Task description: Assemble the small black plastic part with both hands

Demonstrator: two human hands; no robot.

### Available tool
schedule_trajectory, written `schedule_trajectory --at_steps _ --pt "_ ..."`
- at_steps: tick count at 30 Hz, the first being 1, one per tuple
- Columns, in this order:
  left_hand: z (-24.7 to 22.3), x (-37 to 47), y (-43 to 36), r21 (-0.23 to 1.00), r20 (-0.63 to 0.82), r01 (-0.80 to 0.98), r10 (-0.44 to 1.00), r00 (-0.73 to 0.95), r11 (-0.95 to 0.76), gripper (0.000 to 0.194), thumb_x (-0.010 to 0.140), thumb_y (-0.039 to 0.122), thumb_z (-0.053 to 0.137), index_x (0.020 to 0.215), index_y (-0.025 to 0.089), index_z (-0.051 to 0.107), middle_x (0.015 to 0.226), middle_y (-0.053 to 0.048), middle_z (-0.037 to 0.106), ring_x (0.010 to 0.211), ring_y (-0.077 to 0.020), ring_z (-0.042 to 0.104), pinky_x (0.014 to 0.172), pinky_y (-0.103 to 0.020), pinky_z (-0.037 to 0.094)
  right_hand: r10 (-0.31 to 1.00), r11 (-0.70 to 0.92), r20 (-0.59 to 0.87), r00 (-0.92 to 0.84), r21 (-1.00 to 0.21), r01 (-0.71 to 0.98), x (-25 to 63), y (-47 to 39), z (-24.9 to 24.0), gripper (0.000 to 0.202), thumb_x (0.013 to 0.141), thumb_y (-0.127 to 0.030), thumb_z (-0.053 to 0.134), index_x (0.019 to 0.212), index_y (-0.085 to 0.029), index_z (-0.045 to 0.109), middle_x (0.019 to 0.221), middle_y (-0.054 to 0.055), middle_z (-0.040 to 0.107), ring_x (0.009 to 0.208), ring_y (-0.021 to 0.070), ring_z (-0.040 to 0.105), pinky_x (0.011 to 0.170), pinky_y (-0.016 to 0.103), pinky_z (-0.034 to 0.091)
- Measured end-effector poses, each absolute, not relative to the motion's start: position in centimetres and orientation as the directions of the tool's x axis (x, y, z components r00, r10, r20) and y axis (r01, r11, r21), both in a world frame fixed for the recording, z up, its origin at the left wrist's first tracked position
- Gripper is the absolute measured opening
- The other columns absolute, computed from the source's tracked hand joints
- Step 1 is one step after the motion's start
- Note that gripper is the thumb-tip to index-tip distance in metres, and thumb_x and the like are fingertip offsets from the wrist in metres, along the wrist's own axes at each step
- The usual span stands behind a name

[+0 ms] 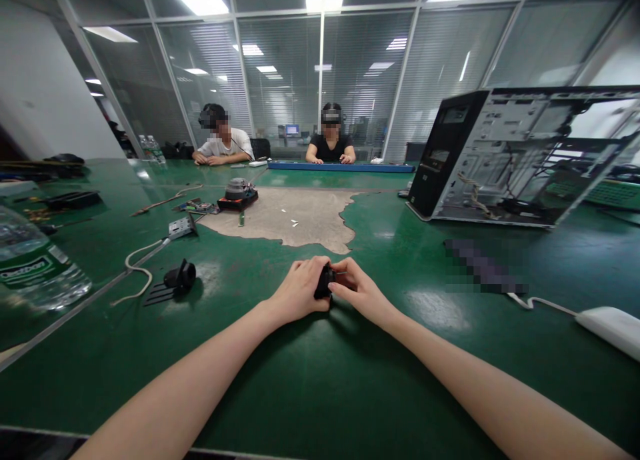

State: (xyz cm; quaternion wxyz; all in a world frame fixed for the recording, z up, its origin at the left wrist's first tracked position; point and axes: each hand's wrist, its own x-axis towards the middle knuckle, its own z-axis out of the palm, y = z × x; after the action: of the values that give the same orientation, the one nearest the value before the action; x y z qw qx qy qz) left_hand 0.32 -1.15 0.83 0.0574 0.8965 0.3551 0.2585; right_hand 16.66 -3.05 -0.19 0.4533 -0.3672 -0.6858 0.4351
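Near the middle of the green table (pixel 300 367), a small black part (pixel 325 281) is held between both hands. My left hand (pixel 303 288) wraps round its left side, fingers over the top and thumb below. From the right, my right hand (pixel 357 288) pinches the same part with thumb and fingertips. Much of the part is hidden by the fingers, so its exact shape cannot be made out. To the left lies another black piece (pixel 180 278) with a round opening and thin prongs.
A water bottle (pixel 40 260) stands at the left, near a metal bracket (pixel 181 227) and a white cable (pixel 145 268). An open computer case (pixel 500 157) stands at the right, behind a white power strip (pixel 613 327). Two people sit across the table.
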Motion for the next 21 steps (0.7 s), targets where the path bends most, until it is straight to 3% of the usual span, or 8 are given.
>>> schedule_trajectory --at_steps 6,12,21 --pt "0.88 0.33 -1.17 0.293 0.414 0.612 0.675 0.611 -0.734 0.054 0.060 0.022 0.058 0.108 0.022 0.033 0.104 -0.005 0.049 0.096 -0.0231 0.048 0.084 -0.037 0.032 0.911 0.324 0.296 -0.286 -0.944 0.058 16.48 -3.06 -0.10 0.016 0.075 -0.028 0.054 0.087 -0.021 0.046 0.085 -0.001 0.053 0.082 0.0132 0.057 0.076 0.030 0.046" --pt "0.82 0.33 -1.12 0.282 0.407 0.624 0.680 0.609 -0.728 0.059 0.059 0.023 0.059 0.111 0.021 0.031 0.104 -0.005 0.049 0.096 -0.0237 0.048 0.085 -0.038 0.032 0.916 0.336 0.292 -0.274 -0.932 0.133 16.47 -2.77 -0.36 0.025 0.075 -0.028 0.054 0.098 -0.020 0.046 0.097 0.004 0.054 0.089 0.0154 0.055 0.082 0.033 0.044" --pt "0.95 0.34 -1.14 0.272 0.418 0.618 0.669 0.615 -0.738 0.055 0.061 0.023 0.058 0.109 0.021 0.032 0.103 -0.004 0.050 0.094 -0.0224 0.048 0.083 -0.036 0.033 0.913 0.314 0.288 -0.290 -0.949 0.044 16.54 -3.06 -0.14 0.017 0.076 -0.027 0.053 0.090 -0.021 0.047 0.084 0.000 0.056 0.080 0.0136 0.058 0.076 0.030 0.045"
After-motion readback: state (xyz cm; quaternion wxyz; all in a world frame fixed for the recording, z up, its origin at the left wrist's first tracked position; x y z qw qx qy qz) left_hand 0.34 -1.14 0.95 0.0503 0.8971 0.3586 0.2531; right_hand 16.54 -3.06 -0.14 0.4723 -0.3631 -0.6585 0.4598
